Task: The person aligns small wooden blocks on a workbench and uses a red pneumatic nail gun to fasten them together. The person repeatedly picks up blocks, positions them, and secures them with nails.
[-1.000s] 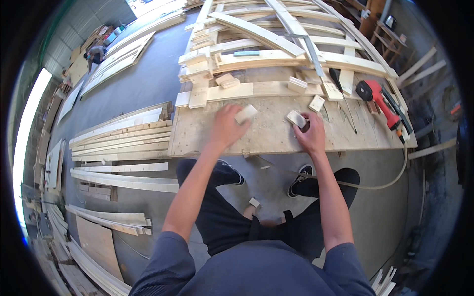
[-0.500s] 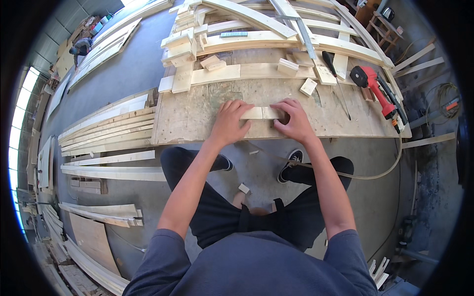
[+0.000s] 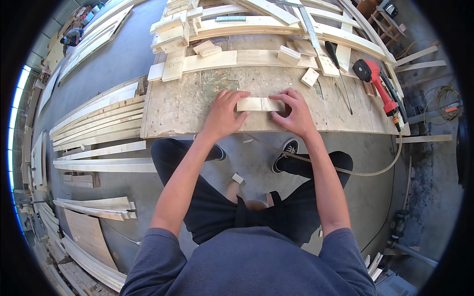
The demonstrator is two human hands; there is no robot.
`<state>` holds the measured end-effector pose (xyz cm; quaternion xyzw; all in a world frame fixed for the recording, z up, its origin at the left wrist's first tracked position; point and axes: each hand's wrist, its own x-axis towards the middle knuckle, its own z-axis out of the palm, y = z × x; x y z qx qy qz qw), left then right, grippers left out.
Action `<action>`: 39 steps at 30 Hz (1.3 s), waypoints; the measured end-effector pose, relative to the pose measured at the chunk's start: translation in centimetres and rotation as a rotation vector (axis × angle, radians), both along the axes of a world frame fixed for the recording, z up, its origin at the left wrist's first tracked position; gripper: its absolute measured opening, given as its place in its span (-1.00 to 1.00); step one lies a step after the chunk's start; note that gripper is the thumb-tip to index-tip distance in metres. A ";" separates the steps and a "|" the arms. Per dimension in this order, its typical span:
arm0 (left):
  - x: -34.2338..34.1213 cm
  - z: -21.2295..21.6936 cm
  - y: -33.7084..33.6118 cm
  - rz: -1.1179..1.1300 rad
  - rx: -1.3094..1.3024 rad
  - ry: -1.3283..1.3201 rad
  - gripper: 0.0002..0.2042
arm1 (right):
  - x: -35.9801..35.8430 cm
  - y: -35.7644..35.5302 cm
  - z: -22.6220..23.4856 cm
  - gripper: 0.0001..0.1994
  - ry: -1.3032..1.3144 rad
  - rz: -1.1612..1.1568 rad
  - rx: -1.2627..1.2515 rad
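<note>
A worn plywood-topped workbench carries a flat pine board along its back, a loose wood block before that board, and a red-and-black nail gun at its right end. A black-handled screwdriver has its shaft over the plywood. The grey concrete floor bears stacked timber and a plywood panel leftward.

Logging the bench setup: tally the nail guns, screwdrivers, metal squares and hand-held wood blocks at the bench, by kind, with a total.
Red nail gun: 1
Black-handled screwdriver: 1
Metal square: 1
Hand-held wood blocks: 2
Total: 5
</note>
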<state>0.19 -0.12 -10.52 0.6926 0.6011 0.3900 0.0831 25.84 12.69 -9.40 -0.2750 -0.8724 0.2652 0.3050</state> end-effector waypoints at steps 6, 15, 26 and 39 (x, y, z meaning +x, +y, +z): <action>0.1 0.3 0.1 -0.006 0.005 0.033 -0.53 | 0.1 0.1 0.3 -0.57 0.011 0.010 -0.024; 0.2 0.6 -0.1 0.017 -0.047 0.050 -0.53 | -0.2 -0.4 0.8 -0.50 -0.015 -0.008 0.061; 0.2 0.2 -0.1 0.040 0.038 0.077 -0.46 | 1.7 2.6 -2.0 -0.67 0.226 -0.557 -0.144; 0.3 0.2 -0.3 0.090 -0.004 0.082 -0.42 | 2.3 4.5 -2.8 -0.53 -0.103 -0.530 0.106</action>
